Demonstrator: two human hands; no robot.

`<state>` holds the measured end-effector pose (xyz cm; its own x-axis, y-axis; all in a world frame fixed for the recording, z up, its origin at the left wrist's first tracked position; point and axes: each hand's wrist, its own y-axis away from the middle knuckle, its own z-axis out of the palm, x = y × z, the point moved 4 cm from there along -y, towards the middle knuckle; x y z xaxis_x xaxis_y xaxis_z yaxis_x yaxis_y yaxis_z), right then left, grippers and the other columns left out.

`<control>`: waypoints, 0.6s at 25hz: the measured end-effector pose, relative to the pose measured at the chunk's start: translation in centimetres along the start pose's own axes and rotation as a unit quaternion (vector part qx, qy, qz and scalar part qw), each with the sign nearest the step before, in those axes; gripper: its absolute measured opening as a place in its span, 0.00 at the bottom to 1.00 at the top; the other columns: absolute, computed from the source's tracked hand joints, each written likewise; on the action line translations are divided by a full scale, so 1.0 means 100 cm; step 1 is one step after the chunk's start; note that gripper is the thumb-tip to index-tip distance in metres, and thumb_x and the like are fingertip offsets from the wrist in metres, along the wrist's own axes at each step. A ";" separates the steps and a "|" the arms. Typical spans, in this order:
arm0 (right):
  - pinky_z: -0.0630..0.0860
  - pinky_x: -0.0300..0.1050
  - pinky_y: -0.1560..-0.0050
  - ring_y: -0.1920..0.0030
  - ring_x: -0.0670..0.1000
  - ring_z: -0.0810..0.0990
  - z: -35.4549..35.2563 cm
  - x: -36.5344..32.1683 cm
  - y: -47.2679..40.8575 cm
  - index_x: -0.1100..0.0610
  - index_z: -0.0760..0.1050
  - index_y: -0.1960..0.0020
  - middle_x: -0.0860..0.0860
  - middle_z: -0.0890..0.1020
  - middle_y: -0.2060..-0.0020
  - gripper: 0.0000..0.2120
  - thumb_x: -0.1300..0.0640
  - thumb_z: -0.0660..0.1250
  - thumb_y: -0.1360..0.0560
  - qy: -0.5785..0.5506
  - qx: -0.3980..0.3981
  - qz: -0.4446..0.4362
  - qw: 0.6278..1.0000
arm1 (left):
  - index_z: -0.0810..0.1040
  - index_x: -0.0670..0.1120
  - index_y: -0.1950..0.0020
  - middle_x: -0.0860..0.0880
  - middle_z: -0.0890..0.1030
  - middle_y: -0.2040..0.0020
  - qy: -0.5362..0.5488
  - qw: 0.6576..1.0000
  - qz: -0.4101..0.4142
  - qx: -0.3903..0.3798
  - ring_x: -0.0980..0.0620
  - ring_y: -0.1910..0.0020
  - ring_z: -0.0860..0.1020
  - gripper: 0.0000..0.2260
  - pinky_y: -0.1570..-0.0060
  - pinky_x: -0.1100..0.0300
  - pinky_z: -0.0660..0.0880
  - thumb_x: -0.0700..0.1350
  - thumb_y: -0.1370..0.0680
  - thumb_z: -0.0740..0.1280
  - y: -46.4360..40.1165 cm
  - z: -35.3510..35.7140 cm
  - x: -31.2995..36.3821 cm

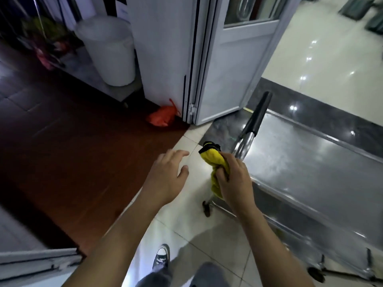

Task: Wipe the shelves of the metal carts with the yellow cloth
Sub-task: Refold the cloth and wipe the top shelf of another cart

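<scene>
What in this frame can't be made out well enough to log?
Head view only:
- Metal cart: its right end is cut off by the frame edge; lower shelves are hidden under the top shelf.
- Yellow cloth: bunched in the right hand, which covers its middle.
- Items beside the white bin, top left: motion blur, unidentifiable.
- Left hand: open, holding nothing.

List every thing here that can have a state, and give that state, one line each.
yellow cloth: bunched up, gripped in the right hand, off the cart.
right hand: fingers curled round the cloth.
left hand: fingers relaxed and spread, holding nothing.
metal cart: top shelf bare and shiny, cloth not on it.
folding door: swung open.
red bag: knotted shut, lying on the floor by the door.
white bucket: upright; blurred.
</scene>
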<state>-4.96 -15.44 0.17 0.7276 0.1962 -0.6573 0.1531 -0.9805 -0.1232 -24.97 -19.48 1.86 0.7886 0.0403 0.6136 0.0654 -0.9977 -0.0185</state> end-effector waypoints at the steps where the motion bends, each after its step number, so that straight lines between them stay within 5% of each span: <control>1: 0.78 0.56 0.47 0.46 0.49 0.75 0.007 -0.010 -0.012 0.44 0.71 0.33 0.47 0.78 0.45 0.18 0.51 0.60 0.23 -0.016 0.012 0.010 1.000 | 0.72 0.52 0.28 0.51 0.73 0.33 -0.001 1.000 0.004 -0.004 0.49 0.37 0.71 0.17 0.34 0.51 0.69 0.47 0.18 0.62 -0.012 -0.012 -0.010; 8: 0.78 0.53 0.51 0.51 0.50 0.76 0.033 -0.028 -0.111 0.44 0.70 0.34 0.48 0.77 0.49 0.22 0.44 0.54 0.26 -0.029 0.066 0.067 0.995 | 0.71 0.52 0.28 0.53 0.68 0.30 -0.029 0.997 0.065 -0.030 0.52 0.33 0.69 0.18 0.32 0.56 0.64 0.48 0.18 0.62 -0.131 -0.047 -0.034; 15: 0.72 0.47 0.52 0.50 0.51 0.75 0.045 0.004 -0.266 0.46 0.71 0.34 0.50 0.77 0.50 0.18 0.50 0.59 0.24 -0.039 0.125 0.117 0.984 | 0.71 0.53 0.29 0.53 0.69 0.31 -0.049 0.987 0.127 -0.087 0.52 0.32 0.69 0.17 0.30 0.52 0.68 0.48 0.18 0.62 -0.314 -0.037 -0.019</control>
<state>-11.71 10.64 -0.14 0.6677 -0.0281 -0.7439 -0.1892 -0.9729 -0.1331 -30.76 11.56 4.23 0.8213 -0.2164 0.5278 -0.2419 -0.9701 -0.0214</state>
